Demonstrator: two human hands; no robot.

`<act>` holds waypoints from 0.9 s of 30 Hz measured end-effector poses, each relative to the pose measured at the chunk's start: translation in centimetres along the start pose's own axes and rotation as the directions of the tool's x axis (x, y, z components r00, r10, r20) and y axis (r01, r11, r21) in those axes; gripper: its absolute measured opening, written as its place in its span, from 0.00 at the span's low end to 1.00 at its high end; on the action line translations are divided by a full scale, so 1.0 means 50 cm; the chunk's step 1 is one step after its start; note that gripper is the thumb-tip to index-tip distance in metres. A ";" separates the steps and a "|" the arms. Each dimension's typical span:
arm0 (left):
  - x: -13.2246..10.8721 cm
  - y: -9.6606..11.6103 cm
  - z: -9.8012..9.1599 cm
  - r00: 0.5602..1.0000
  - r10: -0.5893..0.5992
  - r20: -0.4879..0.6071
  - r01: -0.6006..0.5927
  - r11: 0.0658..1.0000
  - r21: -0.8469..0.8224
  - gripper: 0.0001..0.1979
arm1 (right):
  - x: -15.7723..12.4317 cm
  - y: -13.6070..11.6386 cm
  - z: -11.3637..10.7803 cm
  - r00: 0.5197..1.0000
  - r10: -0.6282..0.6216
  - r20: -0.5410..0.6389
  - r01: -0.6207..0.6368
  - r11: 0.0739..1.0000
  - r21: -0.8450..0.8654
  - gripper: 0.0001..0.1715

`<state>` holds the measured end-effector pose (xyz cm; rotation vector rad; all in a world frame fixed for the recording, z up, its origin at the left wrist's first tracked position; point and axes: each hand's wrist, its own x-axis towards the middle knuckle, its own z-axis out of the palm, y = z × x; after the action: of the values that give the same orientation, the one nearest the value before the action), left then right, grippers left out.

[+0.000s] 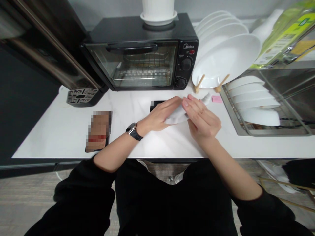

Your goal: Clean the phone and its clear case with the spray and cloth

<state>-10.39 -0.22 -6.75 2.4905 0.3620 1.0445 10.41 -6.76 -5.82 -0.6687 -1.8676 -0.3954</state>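
A crumpled white tissue (177, 117) is pressed between my two hands above the white counter. My left hand (164, 114), with a dark watch (134, 131) on its wrist, holds it from the left. From the right, my right hand (203, 118) closes over the tissue and the left fingertips, which are partly hidden. One end of the tissue sticks out past the right fingers. Behind my left hand lies a flat black object (155, 104), mostly covered, so its kind does not show. A small pink piece (217, 99) lies beyond my right hand.
A black toaster oven (142, 65) stands at the back, with a white pot (158, 8) on top. White plates (226, 62) lean in a rack beside it. White bowls (253, 95) sit in the sink basket on the right. A phone (98, 131) lies left, near a drip tray (82, 96).
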 end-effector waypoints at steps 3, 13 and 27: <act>-0.007 -0.015 0.002 0.999 0.043 -0.016 -0.043 0.999 0.026 0.51 | 0.001 0.016 -0.001 0.999 -0.013 -0.043 0.012 0.999 -0.037 0.37; 0.002 0.007 0.004 0.999 -0.036 0.040 0.037 0.999 -0.029 0.36 | 0.006 -0.040 0.009 1.000 0.000 -0.015 0.001 0.998 0.055 0.38; 0.002 0.004 -0.004 0.999 0.045 -0.020 -0.045 0.999 0.015 0.44 | -0.005 -0.001 0.001 0.999 0.037 -0.015 -0.037 0.999 -0.024 0.37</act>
<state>-10.43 -0.33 -6.47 2.5132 0.3219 1.0894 10.41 -6.83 -6.08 -0.7141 -1.8365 -0.3987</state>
